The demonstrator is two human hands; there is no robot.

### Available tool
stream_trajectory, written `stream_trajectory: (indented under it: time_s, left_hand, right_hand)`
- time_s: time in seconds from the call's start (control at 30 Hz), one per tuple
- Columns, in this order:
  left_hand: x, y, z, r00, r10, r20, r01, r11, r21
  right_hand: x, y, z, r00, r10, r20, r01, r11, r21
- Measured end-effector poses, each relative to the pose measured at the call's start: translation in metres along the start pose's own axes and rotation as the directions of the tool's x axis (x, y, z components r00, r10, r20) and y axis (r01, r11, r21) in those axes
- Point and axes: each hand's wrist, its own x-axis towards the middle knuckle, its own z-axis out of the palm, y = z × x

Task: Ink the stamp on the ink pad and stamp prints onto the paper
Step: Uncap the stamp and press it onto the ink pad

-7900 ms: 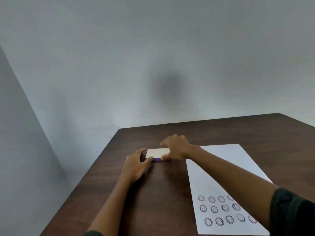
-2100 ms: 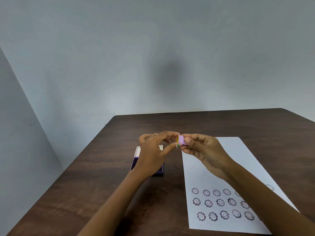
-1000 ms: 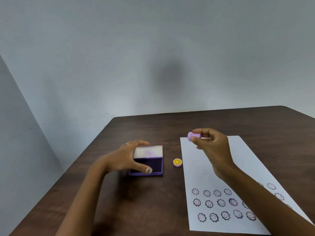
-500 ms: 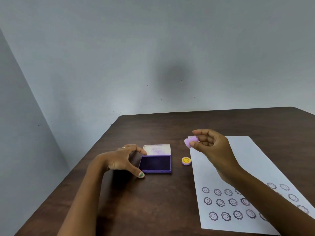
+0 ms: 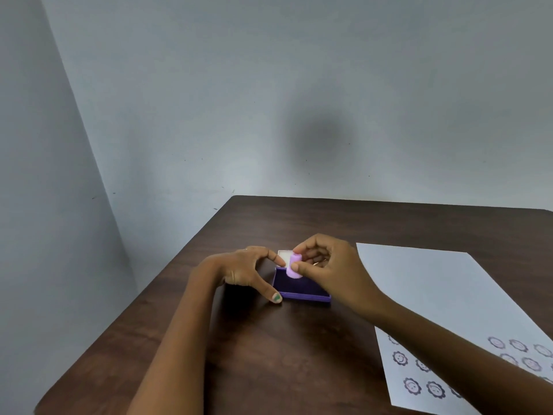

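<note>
Fingers (image 5: 294,267) around stamp (image 5: 293,266) on ink pad (image 5: 299,286)

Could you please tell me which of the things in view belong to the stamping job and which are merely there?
Part of the job:
- stamp, pinched in the right hand
- ink pad, open, steadied by the left hand
- paper, already bearing prints

Merely there:
- table
- wall

Lilac stamp (image 5: 293,266) upright, seemingly touching open purple ink pad (image 5: 300,287), beside printed paper (image 5: 443,298).
</note>
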Motion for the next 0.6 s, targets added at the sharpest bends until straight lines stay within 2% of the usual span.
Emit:
stream_trajectory:
  time_s: [0.27,0.6]
  left_hand:
    - [-0.003,0.003,-0.001,1.0,0.0,-0.016,-0.001,1.0,-0.022]
    - [-0.002,0.001,0.0,0.999,-0.005,-0.031,0.004,1.0,-0.019]
  right_hand:
    - [0.009,0.012,0.024,0.996,-0.073,0.04,0.078,0.99,-0.119]
    - [0.002,0.011,0.024,0.992,-0.113,0.061,0.122,0.978,-0.17]
